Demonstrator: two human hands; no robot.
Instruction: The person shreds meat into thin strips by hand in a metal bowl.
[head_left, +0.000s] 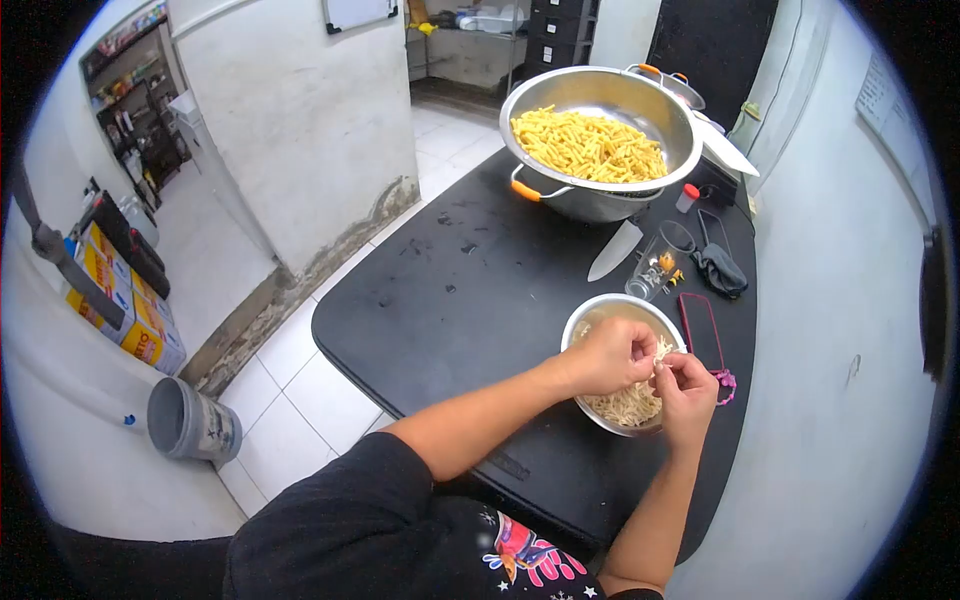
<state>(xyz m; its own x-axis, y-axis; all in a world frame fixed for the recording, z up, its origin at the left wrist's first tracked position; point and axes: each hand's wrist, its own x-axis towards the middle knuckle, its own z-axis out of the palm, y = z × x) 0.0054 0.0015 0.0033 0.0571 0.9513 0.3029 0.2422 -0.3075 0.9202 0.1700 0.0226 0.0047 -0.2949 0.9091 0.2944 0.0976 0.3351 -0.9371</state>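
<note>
Over a metal bowl [572,335] on the black table, my left hand [610,357] and my right hand [688,395] meet fingertip to fingertip. Both are closed in a pinch on a small piece of pale shredded meat [661,350], which looks like chicken. More pale shreds [625,405] lie in the bowl below, partly hidden by my hands. Just beyond the bowl, a clear glass jar [655,265] lies on its side with small bits in it. Beside that is a knife blade [615,252], its handle out of sight.
At the table's far end stands a large metal pot [685,150] with orange-gripped handles, holding yellow pasta [590,145]. A red-edged phone [700,330], a dark pouch [720,270] and a red-capped container [687,198] lie along the right. A grey bucket [180,420] stands on the floor, left.
</note>
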